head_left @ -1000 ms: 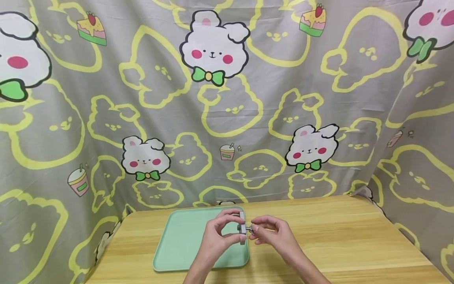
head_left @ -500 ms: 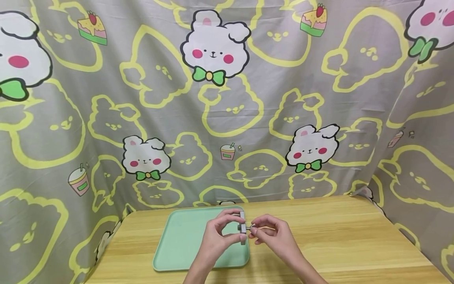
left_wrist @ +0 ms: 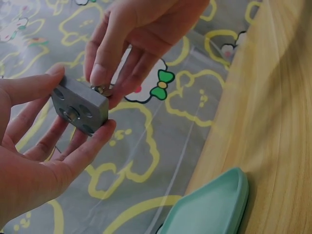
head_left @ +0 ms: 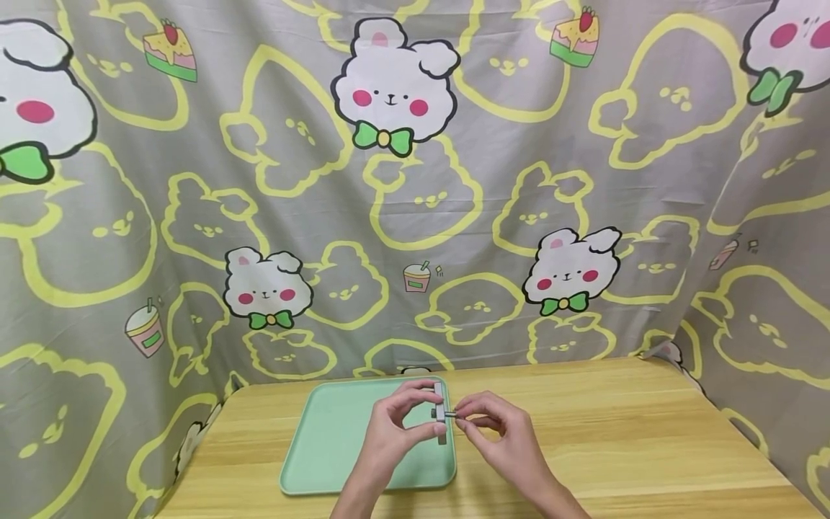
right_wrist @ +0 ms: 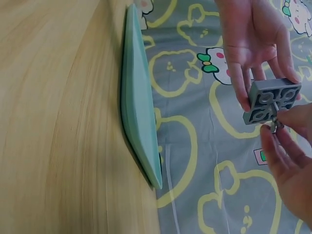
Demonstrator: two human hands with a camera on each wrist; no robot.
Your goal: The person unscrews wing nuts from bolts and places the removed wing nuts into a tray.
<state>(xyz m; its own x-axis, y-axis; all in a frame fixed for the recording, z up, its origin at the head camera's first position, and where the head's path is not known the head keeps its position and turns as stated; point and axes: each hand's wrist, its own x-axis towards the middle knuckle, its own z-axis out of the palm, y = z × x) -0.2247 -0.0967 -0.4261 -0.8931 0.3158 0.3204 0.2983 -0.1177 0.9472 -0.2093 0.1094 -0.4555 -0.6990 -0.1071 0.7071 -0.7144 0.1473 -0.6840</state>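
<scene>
My left hand point(head_left: 389, 429) grips a grey rectangular block point(left_wrist: 80, 105) by its opposite edges, fingers on one side and thumb on the other. The block is held upright, over the right part of a mint green tray point(head_left: 344, 440). In the left wrist view its face has round holes near the corners and a bolt end point(left_wrist: 71, 115) in the centre. From the other face, which has recessed rings, a thin metal shaft point(right_wrist: 275, 108) sticks out. My right hand point(head_left: 506, 432) pinches a small shiny metal piece point(right_wrist: 274, 126) on that shaft; fingertips cover much of it.
The tray lies on a wood-grain table point(head_left: 616, 432), its raised rim just below the hands. A grey curtain point(head_left: 402, 209) printed with cartoon animals encloses the table at the back and both sides.
The block and left hand have shifted slightly left. My right thumb and fingers have rolled round the small metal piece, thumb now lower, and cover more of it in the head view.
</scene>
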